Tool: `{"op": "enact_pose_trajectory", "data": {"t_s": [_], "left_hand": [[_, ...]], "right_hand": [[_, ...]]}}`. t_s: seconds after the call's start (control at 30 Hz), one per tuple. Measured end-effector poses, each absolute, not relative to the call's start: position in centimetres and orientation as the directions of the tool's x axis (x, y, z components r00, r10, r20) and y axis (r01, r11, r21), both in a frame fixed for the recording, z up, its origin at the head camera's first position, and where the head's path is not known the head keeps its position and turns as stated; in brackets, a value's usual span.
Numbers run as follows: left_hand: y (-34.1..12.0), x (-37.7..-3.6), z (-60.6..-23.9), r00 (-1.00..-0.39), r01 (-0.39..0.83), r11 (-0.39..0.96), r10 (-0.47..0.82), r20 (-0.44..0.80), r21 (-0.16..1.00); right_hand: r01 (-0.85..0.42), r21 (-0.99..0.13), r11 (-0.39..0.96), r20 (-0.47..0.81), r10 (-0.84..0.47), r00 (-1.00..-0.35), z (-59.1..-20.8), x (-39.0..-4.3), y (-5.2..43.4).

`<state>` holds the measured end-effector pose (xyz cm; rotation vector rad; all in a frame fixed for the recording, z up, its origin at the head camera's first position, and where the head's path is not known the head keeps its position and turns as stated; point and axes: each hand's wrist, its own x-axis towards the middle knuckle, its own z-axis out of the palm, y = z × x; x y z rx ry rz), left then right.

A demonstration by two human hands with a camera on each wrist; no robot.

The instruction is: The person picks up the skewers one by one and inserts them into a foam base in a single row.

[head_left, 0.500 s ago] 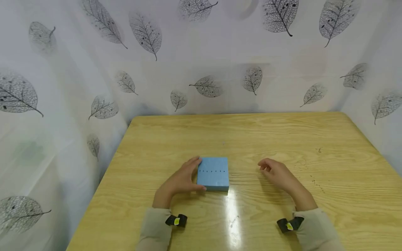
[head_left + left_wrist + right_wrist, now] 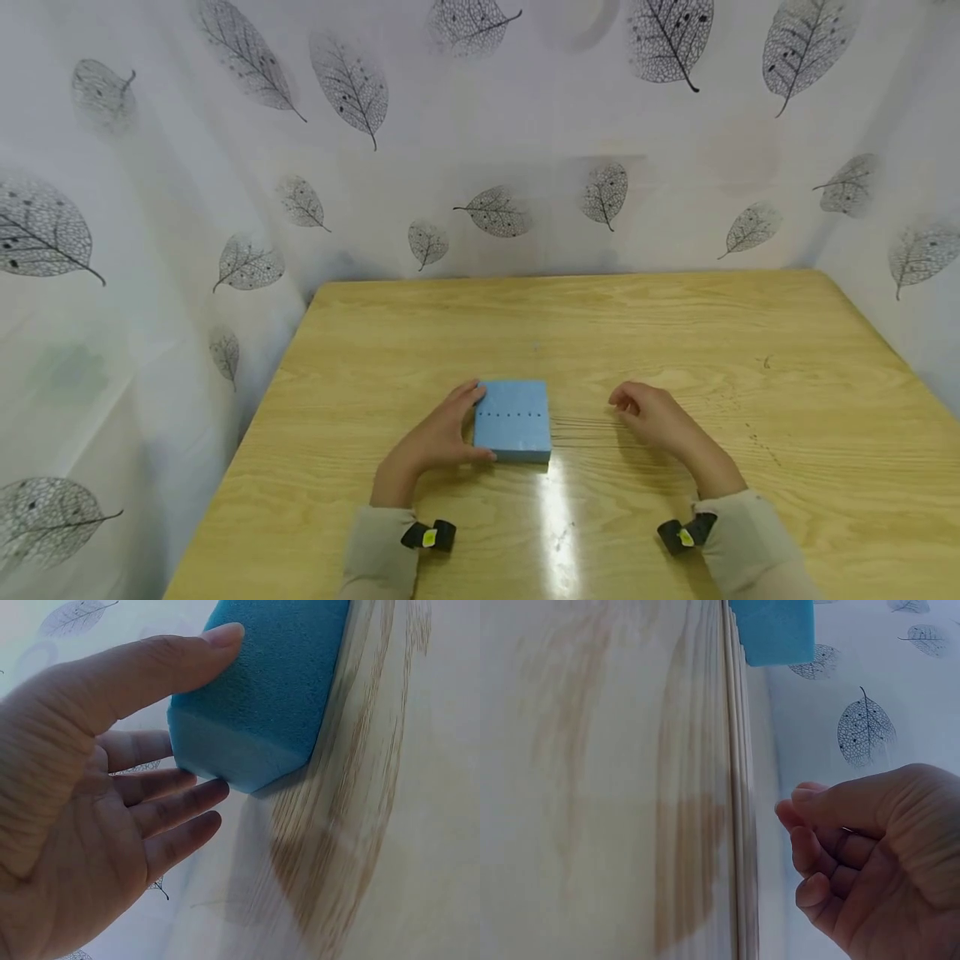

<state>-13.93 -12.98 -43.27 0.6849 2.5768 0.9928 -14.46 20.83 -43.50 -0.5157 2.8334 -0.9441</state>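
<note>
A square light-blue foam block (image 2: 512,433) with a row of small dark dots across its top lies flat on the wooden table. My left hand (image 2: 437,433) grips its left side, thumb at the near edge and fingers at the far corner. In the left wrist view the thumb (image 2: 172,664) presses one face while fingertips touch the block's end. My right hand (image 2: 656,417) hovers to the right of the block, apart from it. Its fingers are curled and the thumb meets the index fingertip; nothing shows between them in the right wrist view.
Several thin dark lines (image 2: 585,437) run along the table from the block toward my right hand. Small dark marks (image 2: 761,442) dot the tabletop farther right. A white leaf-printed curtain (image 2: 510,108) hangs behind the table and along its sides.
My right hand has moved slightly left, closer to the block. The left hand keeps its hold on the block, and the whole head view has shifted a little.
</note>
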Motion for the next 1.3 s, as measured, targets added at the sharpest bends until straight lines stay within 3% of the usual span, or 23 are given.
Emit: {"op": "enact_pose_trajectory", "data": {"t_s": [0.87,1.3], "left_hand": [[-12.84,-13.84,-43.68,-0.836,0.331,0.613,0.543,-0.078,0.717],[-12.95,-13.98,-43.52,-0.838,0.325,0.621,0.539,-0.087,0.713]], "right_hand": [[-0.244,-0.622,0.744,-0.116,-0.396,-0.911,-43.87,-14.69,20.68],[-0.328,-0.563,0.759,-0.034,-0.418,-0.908,-43.79,-14.94,21.14]]}}
